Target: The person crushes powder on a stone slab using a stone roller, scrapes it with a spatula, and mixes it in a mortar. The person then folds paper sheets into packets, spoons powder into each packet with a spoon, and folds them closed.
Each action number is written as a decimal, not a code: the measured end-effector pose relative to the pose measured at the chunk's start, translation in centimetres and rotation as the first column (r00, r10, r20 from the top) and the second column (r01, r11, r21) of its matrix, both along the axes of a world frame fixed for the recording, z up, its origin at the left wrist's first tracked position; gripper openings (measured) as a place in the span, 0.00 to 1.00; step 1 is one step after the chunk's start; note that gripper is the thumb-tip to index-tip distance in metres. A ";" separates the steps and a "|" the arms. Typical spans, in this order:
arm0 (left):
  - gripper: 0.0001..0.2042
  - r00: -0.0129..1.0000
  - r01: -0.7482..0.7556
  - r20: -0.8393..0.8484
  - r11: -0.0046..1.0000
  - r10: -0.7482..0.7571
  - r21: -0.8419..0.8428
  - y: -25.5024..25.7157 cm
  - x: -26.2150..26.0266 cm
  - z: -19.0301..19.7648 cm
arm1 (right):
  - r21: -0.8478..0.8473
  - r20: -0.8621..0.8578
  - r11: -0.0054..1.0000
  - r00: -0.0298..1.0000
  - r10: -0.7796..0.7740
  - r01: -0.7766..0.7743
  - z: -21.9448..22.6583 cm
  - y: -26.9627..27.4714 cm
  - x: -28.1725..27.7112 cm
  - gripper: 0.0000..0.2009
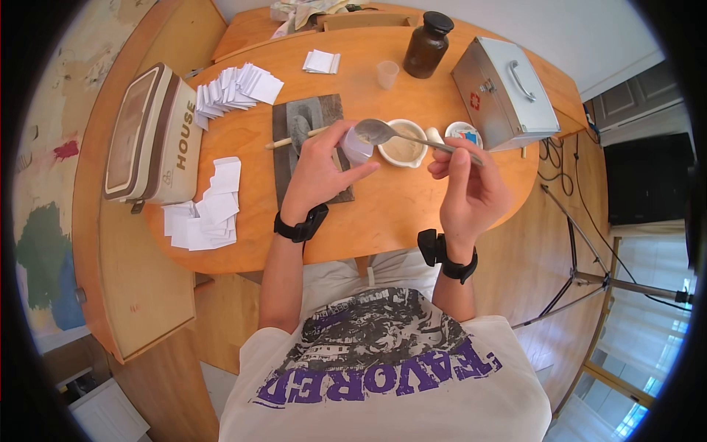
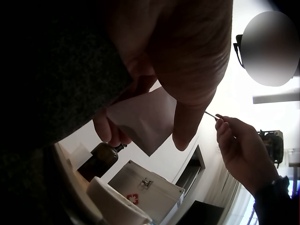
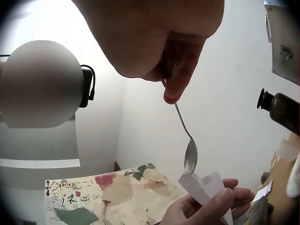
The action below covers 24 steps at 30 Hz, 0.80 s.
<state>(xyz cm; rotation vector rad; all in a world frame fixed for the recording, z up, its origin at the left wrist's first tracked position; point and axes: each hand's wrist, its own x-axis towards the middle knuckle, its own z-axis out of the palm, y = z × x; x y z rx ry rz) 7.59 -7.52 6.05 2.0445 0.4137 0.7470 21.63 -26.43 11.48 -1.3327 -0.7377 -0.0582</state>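
Observation:
In the head view my left hand (image 1: 318,173) holds a small white paper packet (image 1: 358,149) between thumb and fingers, its mouth spread open. My right hand (image 1: 475,188) pinches the handle of a metal spoon (image 1: 376,132). The spoon's bowl hangs right at the packet's mouth, as the right wrist view also shows with the spoon (image 3: 190,154) tilted down toward the packet (image 3: 204,188). Just right of the packet stands a white mortar (image 1: 398,163) with beige powder inside. A dark shading shows through the paper of the packet (image 2: 147,117) in the left wrist view.
White paper packets lie in piles (image 1: 239,87), (image 1: 213,210) at left, beside a cream HOUSE box (image 1: 166,140). A dark mat (image 1: 283,173) lies under the left hand. Behind are a plastic cup (image 1: 387,74) and brown jar (image 1: 427,51); rightward, a saucer (image 1: 479,140) and metal case (image 1: 501,96).

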 end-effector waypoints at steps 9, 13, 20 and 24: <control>0.29 1.000 0.008 0.026 1.000 -0.008 -0.023 0.0 0.0 0.0 | -0.157 0.490 0.987 0.870 0.051 0.030 0.0 -0.2 0.0 0.08; 0.30 1.000 0.013 0.026 0.999 -0.012 -0.035 0.0 0.0 -0.1 | -0.144 0.539 0.989 0.840 0.063 0.018 -0.6 -0.1 0.4 0.08; 0.31 1.000 -0.009 -0.016 1.000 0.009 0.014 0.1 -0.2 -0.1 | -0.090 0.126 0.988 0.986 -0.113 0.125 -1.9 0.3 2.1 0.05; 0.29 1.000 -0.003 0.012 1.000 0.003 0.003 -0.1 -0.1 0.0 | -0.303 0.254 0.938 0.963 -0.091 0.169 -5.0 0.5 3.8 0.05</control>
